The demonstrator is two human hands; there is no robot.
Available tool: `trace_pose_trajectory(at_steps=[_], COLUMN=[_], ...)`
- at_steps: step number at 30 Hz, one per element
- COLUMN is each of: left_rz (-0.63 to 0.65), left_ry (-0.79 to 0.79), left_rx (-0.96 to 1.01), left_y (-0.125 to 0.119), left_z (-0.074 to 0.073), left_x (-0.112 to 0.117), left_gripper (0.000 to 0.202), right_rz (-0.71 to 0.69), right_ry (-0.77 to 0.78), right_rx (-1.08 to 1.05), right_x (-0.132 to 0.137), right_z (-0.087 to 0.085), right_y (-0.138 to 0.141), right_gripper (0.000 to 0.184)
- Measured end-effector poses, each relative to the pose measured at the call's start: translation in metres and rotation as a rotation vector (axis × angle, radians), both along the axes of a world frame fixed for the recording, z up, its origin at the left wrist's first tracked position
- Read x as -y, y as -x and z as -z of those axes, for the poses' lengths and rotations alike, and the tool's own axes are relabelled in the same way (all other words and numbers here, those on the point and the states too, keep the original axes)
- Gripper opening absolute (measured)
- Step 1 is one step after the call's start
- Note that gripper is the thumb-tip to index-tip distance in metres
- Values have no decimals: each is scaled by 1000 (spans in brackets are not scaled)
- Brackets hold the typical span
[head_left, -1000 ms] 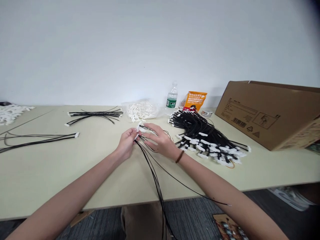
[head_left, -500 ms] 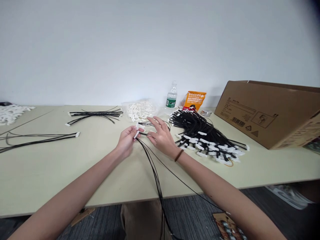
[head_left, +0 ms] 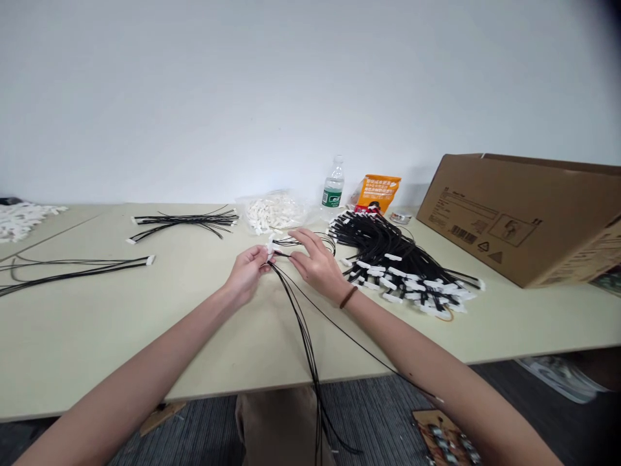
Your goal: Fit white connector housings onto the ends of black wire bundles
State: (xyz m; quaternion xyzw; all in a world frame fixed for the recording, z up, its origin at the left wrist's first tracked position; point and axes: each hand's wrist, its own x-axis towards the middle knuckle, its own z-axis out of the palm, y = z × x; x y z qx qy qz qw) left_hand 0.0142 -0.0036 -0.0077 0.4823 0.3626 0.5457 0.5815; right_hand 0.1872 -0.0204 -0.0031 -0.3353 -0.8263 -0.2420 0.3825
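One bundle of black wires (head_left: 307,340) hangs at lower centre. Mid-frame, the left hand (head_left: 246,270) pinches white connector pieces (head_left: 272,246), too small to count; the right hand (head_left: 317,264) pinches further wire (head_left: 281,255). Right of centre, beyond: one bottle (head_left: 332,186), one orange packet (head_left: 381,192).

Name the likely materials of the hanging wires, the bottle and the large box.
Wires: black, seemingly plastic-coated, bending in smooth thin curves; cores hidden. Bottle: clear, glossy, probably plastic; the wall shows through. Box: matte brown, likely cardboard, with dark printing on its side.
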Motion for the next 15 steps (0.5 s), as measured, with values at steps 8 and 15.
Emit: trace_pose_trajectory(at_steps=[8, 15], left_rz=[-43, 39], left_ry=[66, 197], left_rx=[92, 222], left_y=[-1, -5], left_z=[-2, -6], left_x=[5, 9], left_gripper=[25, 20], right_rz=[-320, -313], right_ry=[21, -67], right_rx=[115, 132], right_x=[3, 1], right_z=[-2, 4], right_y=[-5, 3], right_gripper=[31, 26])
